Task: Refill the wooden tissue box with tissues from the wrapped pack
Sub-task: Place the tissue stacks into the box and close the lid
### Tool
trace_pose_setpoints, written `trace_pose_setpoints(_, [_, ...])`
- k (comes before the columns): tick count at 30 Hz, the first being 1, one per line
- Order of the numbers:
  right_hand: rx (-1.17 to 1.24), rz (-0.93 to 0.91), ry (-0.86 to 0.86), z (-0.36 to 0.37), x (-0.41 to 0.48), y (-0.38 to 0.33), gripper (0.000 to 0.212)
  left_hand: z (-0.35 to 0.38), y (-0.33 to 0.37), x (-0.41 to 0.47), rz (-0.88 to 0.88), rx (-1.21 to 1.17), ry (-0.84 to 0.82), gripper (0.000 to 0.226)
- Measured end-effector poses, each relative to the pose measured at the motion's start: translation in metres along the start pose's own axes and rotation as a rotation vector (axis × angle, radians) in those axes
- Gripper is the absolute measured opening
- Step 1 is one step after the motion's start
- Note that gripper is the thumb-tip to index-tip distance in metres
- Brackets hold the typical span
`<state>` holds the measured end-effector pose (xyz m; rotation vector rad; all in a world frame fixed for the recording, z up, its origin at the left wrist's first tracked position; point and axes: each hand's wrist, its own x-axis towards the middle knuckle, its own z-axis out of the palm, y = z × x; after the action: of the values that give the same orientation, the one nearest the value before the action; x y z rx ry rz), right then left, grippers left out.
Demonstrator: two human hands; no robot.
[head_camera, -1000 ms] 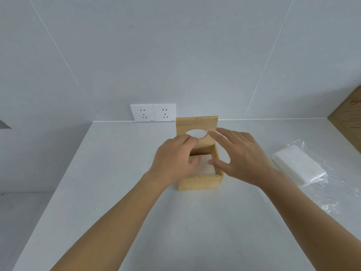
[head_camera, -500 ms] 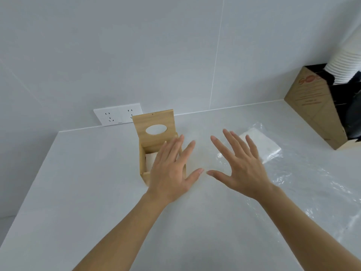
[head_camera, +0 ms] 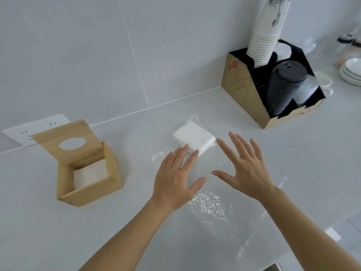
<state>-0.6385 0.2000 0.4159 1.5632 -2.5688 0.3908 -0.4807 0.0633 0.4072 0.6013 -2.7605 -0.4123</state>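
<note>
Both hands hang spread and empty above the white counter point(head_camera: 48, 231) — the left hand point(head_camera: 175, 178) and right hand point(head_camera: 248, 171) have straight fingers, just short of the wrapped tissue pack point(head_camera: 193, 136), which lies on crinkled clear plastic point(head_camera: 211, 208). Well to the left, the wooden tissue box point(head_camera: 86, 173) sits with its lid point(head_camera: 68, 141) tilted up — tissues point(head_camera: 89, 173) inside.

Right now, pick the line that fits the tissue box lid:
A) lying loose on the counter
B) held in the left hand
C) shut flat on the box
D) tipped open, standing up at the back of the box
D: the lid, with its oval hole, stands tilted up behind the open wooden tissue box, and neither hand touches it.
</note>
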Motion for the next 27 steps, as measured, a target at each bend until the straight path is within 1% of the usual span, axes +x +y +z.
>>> trace_pose_setpoints(4, [-0.015, 0.043, -0.036, 0.002, -0.009, 0.033, 0.079, 0.029, 0.027, 0.008, 0.051, -0.023, -0.070, 0.073])
trace_pose_setpoints(9, [-0.010, 0.067, -0.071, 0.007, -0.016, 0.058, 0.078, 0.069, 0.055, 0.007, 0.062, 0.061, -0.216, 0.096])
trace_pose_setpoints(12, [0.015, 0.071, -0.094, 0.012, -0.020, 0.065, 0.078, 0.088, 0.061, 0.001, 0.073, 0.090, -0.310, 0.101])
trace_pose_setpoints(15, [0.044, 0.072, -0.125, 0.020, -0.026, 0.069, 0.077, 0.096, 0.058, -0.003, 0.039, 0.110, -0.357, 0.094])
trace_pose_setpoints(17, [0.051, 0.071, -0.155, 0.028, -0.030, 0.070, 0.077, 0.095, 0.058, -0.004, 0.022, 0.119, -0.330, 0.084])
trace_pose_setpoints(20, [0.071, 0.090, -0.164, 0.035, -0.035, 0.072, 0.079, 0.091, 0.059, -0.004, 0.043, 0.139, -0.239, 0.065])
trace_pose_setpoints(22, [0.092, 0.105, -0.102, 0.037, -0.037, 0.072, 0.078, 0.088, 0.061, -0.001, 0.069, 0.100, -0.163, 0.054])
trace_pose_setpoints(25, [0.149, 0.091, 0.087, 0.035, -0.037, 0.068, 0.069, 0.079, 0.065, 0.012, 0.068, 0.101, -0.036, 0.033])
trace_pose_setpoints(26, [0.169, 0.065, 0.157, 0.034, -0.038, 0.068, 0.064, 0.075, 0.067, 0.017, 0.038, 0.096, -0.039, 0.032])
trace_pose_setpoints(27, [0.184, 0.026, 0.224, 0.034, -0.040, 0.068, 0.059, 0.069, 0.069, 0.023, -0.008, 0.069, -0.088, 0.033])
